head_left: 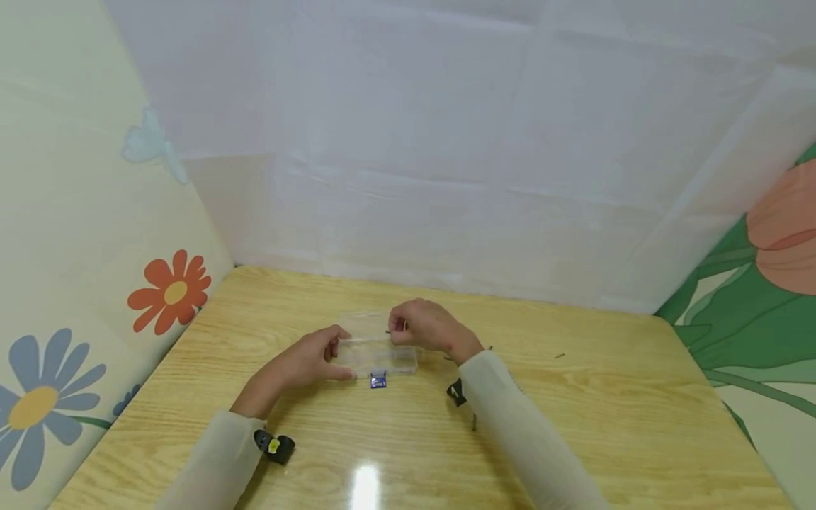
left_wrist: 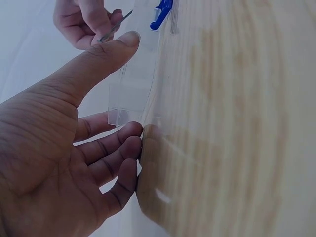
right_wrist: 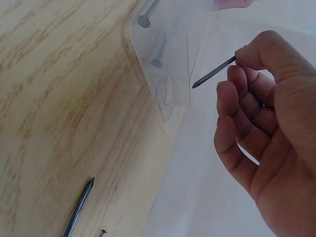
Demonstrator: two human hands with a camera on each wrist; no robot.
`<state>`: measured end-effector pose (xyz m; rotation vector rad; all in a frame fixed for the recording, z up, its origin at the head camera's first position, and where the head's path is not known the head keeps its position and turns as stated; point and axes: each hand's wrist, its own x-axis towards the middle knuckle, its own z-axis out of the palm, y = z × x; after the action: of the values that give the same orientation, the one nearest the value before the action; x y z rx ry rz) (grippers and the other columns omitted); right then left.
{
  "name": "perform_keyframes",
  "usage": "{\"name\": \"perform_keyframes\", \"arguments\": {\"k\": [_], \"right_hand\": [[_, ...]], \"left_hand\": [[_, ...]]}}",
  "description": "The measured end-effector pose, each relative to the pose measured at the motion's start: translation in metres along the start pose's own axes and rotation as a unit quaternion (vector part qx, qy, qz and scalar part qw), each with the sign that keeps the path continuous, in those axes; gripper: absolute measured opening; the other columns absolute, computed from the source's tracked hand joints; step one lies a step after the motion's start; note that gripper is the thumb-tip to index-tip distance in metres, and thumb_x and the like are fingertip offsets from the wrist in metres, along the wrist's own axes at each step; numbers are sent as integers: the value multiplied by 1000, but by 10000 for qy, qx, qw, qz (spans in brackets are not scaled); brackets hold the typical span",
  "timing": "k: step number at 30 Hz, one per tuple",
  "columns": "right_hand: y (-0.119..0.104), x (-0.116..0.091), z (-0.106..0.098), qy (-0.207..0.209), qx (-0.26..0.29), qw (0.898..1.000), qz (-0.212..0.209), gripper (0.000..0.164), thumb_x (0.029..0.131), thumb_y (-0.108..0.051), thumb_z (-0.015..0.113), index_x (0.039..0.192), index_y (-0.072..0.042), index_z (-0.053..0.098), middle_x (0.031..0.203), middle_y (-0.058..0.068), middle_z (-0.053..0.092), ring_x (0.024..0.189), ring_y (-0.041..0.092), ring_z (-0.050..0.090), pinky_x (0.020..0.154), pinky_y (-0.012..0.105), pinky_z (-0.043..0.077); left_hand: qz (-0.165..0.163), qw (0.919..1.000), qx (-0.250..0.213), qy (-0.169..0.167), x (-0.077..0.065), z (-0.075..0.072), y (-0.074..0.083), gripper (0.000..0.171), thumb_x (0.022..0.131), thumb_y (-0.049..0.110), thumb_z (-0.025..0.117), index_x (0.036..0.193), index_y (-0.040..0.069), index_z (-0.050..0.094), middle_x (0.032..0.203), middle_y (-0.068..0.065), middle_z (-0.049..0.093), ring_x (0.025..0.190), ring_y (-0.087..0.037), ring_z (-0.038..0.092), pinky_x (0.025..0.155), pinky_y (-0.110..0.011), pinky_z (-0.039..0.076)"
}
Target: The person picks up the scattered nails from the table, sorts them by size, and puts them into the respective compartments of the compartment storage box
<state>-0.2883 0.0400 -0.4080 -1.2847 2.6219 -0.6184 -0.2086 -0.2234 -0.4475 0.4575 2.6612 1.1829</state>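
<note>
A clear plastic box [head_left: 403, 360] with a blue latch [head_left: 378, 381] on its near side sits on the table, its lid raised at the back. My left hand [head_left: 309, 360] holds the box's left end, thumb along the near side and fingers curled at the end. Above the box's right part, my right hand [head_left: 428, 327] pinches a steel nail [right_wrist: 216, 71] between thumb and forefinger, its point angled down toward the box. Through the clear wall in the right wrist view, a nail [right_wrist: 158, 49] shows inside the box.
Loose nails lie on the wooden table [head_left: 357, 446] to the right: one nail [head_left: 559, 355] farther off, another nail [head_left: 474, 423] beside the right forearm. In the right wrist view a dark nail [right_wrist: 79, 207] lies near the box. A white sheet [head_left: 408, 177] hangs behind the table.
</note>
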Motion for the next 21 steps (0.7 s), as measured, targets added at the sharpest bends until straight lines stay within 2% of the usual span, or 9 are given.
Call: {"name": "perform_keyframes", "arguments": {"k": [21], "right_hand": [[1, -22, -2, -22, 207, 9997, 126, 15, 103, -15, 64, 89, -21, 66, 86, -10, 64, 75, 8, 56, 71, 28, 47]], "left_hand": [[-11, 10000, 44, 30, -2, -1, 1, 68, 81, 28, 91, 131, -3, 57, 92, -6, 51, 83, -22, 47, 72, -38, 42]]}}
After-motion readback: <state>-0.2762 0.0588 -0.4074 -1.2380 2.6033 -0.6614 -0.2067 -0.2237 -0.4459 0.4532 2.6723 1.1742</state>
